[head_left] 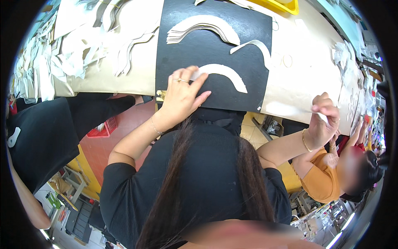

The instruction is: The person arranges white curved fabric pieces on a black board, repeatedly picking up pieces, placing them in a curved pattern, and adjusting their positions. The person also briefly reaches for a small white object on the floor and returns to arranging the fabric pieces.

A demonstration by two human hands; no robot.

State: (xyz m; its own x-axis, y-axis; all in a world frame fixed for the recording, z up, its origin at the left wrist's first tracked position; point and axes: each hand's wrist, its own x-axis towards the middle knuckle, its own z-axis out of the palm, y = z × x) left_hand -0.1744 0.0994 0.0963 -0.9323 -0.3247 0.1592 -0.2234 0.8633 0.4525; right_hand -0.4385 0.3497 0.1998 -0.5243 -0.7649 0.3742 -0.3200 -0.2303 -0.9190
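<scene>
under left hand (182, 94), curved white strip (226, 74), seemingly pinned

**Cream on black**

I see cream curved paper strips (224, 72) lying on a plain black rectangular mat (182, 25), itself on a beige paper-covered table (306, 70). My sleeves are black; my neighbour wears an orange top (319, 174). A yellow plastic tray (282, 6) sits beyond.

The left hand (182, 93) covers the near-left end of the curved white strip (224, 74), so where it ends is anyone's guess. The right hand (325, 120) pinches something small and white, too tiny to identify. The yellow tray (282, 6) at the far edge is cut off.
</scene>
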